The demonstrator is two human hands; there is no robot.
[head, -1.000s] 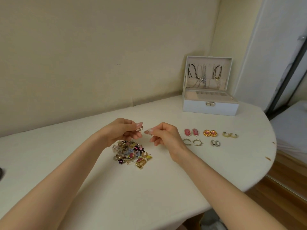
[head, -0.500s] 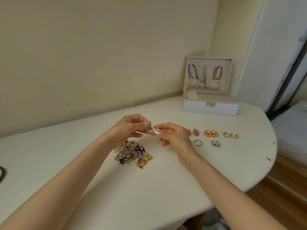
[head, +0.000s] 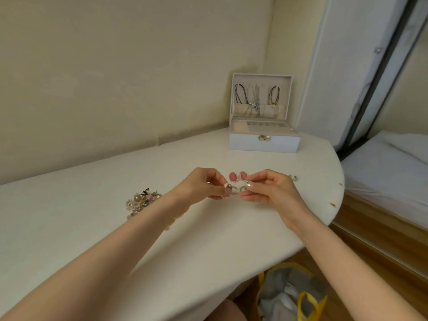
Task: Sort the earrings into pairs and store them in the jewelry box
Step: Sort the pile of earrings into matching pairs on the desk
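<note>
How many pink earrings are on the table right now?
2: one pink earring and its twin lie side by side on the table, just beyond the left hand and right hand, which may hide more.

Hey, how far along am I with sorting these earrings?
Done: a pink pair lies matched on the table. In hand: the left hand and right hand each pinch a small earring. Left: the mixed pile is unsorted, and no pair visibly sits in the open jewelry box.

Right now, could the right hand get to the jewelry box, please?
Probably yes: the right hand, pinching a small earring, has only open tabletop between it and the open jewelry box.
</note>
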